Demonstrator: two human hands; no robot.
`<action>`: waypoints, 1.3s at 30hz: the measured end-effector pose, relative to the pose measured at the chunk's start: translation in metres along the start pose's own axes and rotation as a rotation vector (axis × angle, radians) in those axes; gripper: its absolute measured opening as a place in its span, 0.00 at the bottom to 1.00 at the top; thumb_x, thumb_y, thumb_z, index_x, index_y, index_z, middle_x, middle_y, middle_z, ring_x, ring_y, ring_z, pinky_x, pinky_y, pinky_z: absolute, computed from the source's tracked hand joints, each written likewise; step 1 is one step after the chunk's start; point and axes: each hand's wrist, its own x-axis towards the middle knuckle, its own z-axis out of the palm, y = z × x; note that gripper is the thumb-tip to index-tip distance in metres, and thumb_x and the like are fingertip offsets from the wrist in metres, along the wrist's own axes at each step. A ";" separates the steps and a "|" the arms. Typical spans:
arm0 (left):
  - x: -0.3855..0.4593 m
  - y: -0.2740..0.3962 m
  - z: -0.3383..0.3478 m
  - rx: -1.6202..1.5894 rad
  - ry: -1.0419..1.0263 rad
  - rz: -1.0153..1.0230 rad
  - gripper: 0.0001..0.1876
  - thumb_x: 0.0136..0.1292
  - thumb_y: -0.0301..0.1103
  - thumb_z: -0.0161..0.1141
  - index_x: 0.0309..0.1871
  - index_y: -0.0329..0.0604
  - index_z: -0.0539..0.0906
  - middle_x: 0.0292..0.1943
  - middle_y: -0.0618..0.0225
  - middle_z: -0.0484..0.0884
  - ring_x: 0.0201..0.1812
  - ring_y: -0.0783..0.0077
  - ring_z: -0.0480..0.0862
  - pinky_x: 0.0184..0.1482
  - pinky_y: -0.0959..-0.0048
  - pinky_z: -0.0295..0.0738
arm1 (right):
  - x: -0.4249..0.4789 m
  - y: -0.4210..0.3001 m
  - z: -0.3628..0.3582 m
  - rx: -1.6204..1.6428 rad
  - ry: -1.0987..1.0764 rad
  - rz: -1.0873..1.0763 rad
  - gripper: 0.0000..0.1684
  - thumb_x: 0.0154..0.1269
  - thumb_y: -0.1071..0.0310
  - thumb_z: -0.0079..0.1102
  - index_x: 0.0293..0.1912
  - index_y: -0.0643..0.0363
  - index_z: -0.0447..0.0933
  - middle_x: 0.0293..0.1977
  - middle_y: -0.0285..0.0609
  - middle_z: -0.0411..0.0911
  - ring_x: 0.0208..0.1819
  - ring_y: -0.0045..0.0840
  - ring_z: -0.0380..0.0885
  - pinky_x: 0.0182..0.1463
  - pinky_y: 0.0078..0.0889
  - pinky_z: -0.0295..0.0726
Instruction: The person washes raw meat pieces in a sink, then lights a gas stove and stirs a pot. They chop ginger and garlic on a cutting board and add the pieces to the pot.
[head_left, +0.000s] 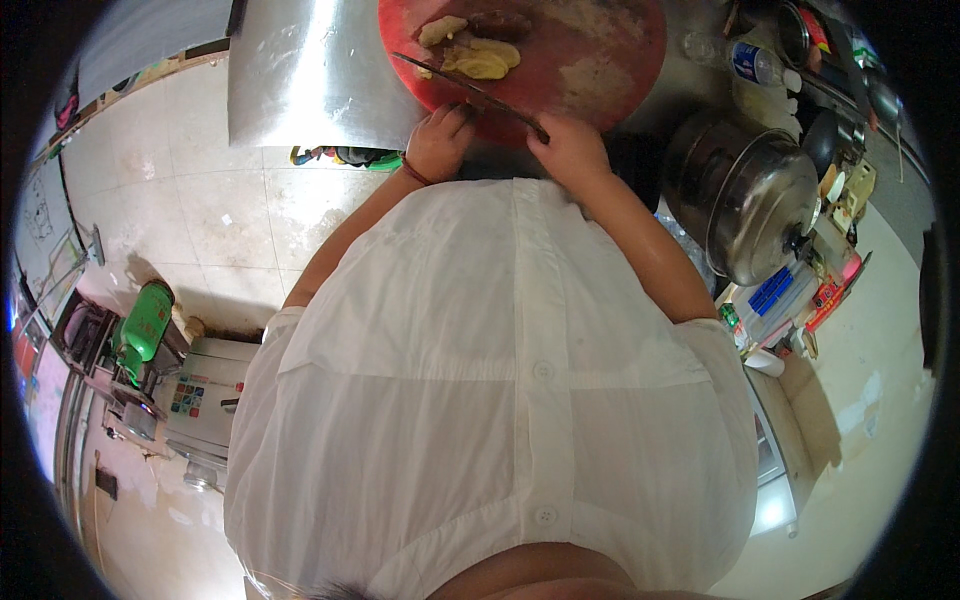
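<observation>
A round red chopping board (559, 37) lies before me, stained and worn pale in patches. My right hand (574, 150) grips the handle of a knife (472, 91), seen nearly edge-on. Its thin blade runs up and left across the board. Just beyond the blade sit yellow slices (484, 61) that look like ginger. Behind them are a knobbly pale piece of ginger (442, 30) and a dark reddish-brown lump (501, 25) that I cannot identify. My left hand (441, 142) rests with bent fingers at the board's near edge, close to the blade; whatever its fingertips might hold is hidden.
Bare shiny steel worktop (300, 75) extends left of the board. On the right stand a large lidded metal pot (739, 195) and a clear plastic bottle (754, 64). A green gas cylinder (148, 319) is off to the left, above the tiled floor (225, 217).
</observation>
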 end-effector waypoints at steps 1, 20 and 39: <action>0.000 0.000 0.000 -0.003 0.000 -0.003 0.15 0.48 0.30 0.52 0.40 0.37 0.77 0.42 0.61 0.75 0.44 0.59 0.75 0.38 0.66 0.78 | -0.005 0.005 -0.002 -0.018 -0.009 -0.007 0.11 0.55 0.62 0.54 0.36 0.58 0.75 0.32 0.49 0.75 0.34 0.43 0.74 0.37 0.43 0.73; -0.001 -0.001 0.000 -0.024 -0.022 -0.007 0.15 0.48 0.29 0.51 0.41 0.37 0.78 0.44 0.59 0.76 0.46 0.58 0.76 0.41 0.65 0.77 | -0.007 -0.004 -0.009 -0.048 -0.184 0.071 0.13 0.56 0.61 0.52 0.39 0.57 0.74 0.34 0.50 0.77 0.36 0.44 0.76 0.39 0.44 0.74; 0.037 -0.018 -0.032 0.015 0.250 -0.247 0.12 0.47 0.25 0.58 0.38 0.43 0.78 0.37 0.59 0.77 0.37 0.55 0.77 0.37 0.63 0.74 | -0.013 0.026 -0.006 0.317 0.323 0.045 0.14 0.56 0.65 0.60 0.39 0.64 0.77 0.30 0.50 0.79 0.32 0.31 0.79 0.37 0.28 0.74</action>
